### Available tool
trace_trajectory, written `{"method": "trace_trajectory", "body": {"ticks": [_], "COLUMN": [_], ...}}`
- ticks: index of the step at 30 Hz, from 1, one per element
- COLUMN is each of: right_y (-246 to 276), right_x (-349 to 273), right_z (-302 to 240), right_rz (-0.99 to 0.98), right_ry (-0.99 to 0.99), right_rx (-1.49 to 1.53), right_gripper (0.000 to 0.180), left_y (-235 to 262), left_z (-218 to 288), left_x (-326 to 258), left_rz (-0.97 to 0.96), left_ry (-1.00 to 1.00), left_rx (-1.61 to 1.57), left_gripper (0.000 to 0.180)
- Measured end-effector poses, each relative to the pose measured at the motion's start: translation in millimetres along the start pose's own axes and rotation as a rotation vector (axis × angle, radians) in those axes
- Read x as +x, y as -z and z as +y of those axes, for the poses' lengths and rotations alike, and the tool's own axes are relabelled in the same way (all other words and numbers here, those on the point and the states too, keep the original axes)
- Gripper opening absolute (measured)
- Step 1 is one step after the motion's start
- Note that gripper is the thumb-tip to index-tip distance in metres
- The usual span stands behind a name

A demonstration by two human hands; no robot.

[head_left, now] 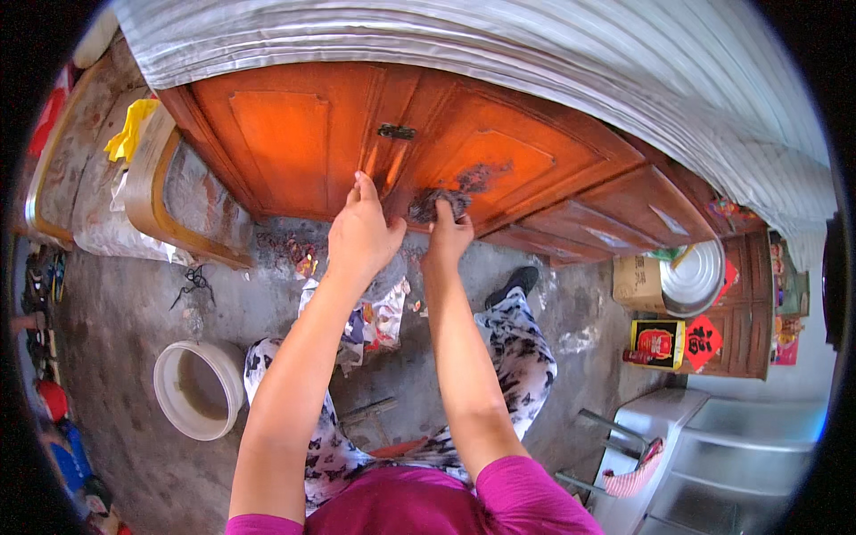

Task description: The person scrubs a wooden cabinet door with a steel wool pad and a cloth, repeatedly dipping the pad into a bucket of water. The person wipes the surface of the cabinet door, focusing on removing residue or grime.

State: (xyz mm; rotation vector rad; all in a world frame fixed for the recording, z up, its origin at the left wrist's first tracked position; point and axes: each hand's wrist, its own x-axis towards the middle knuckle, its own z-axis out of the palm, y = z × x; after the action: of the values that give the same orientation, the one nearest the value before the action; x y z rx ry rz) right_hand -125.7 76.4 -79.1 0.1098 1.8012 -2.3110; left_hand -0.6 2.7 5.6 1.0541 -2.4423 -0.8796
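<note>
Cabinet (278, 134) of orange-brown wood stands in front of the person, and a pale pleated cloth (357, 40) covers its top. The right hand (451, 237) holds a dark, crumpled pad (424, 207), with fingers closed over it, and this pad lies against the lower part of the right door. Just above the pad, a dark smear (484, 176) spreads on the raised panel. The left hand (364, 234) is near the narrow strip between the two doors, its fingers pointing up, one of them rather straight. The other fingers are partly hidden, so one cannot tell if this hand grips something or only leans there. Above it, a small black fitting (396, 132) is fixed to the wood.

The person wears a magenta shirt (401, 504) and white trousers (526, 352) with dark pattern. On the grey floor (116, 312), at the left, there is a white bucket (168, 379) with murky liquid inside. Behind it stands a seat (143, 192) with wooden edge, where a yellow cloth (134, 129) lies. Crumpled wrappers (390, 314) lie between the forearms. At the right, a round metal lid (695, 281) is beside a cardboard box (636, 285).
</note>
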Motion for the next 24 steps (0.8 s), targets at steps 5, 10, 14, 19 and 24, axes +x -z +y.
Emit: {"method": "trace_trajectory", "body": {"ticks": [5, 10, 14, 19, 24], "right_y": [-8.0, -9.4, 12.2, -11.8, 8.9], "right_x": [-5.7, -1.7, 15.0, -3.0, 0.8], "right_z": [-14.1, -18.2, 15.0, -16.0, 13.9], "right_rz": [-0.005, -0.041, -0.011, -0.026, -0.007], "right_ry": [0.143, 0.155, 0.002, 0.165, 0.024], "right_rx": [0.097, 0.045, 0.036, -0.011, 0.035], "right_gripper": [0.02, 0.023, 0.024, 0.02, 0.023], "left_y": [2.0, 0.4, -1.6, 2.2, 3.2], "left_z": [7.0, 0.1, 9.3, -1.4, 8.7], "left_x": [-2.4, -3.0, 1.4, -1.5, -2.0], "left_rz": [-0.076, -0.032, -0.015, -0.001, -0.067], "left_ry": [0.041, 0.023, 0.005, -0.001, 0.039], "left_rx": [0.02, -0.005, -0.03, 0.022, -0.001], "left_gripper": [0.089, 0.087, 0.085, 0.085, 0.085]}}
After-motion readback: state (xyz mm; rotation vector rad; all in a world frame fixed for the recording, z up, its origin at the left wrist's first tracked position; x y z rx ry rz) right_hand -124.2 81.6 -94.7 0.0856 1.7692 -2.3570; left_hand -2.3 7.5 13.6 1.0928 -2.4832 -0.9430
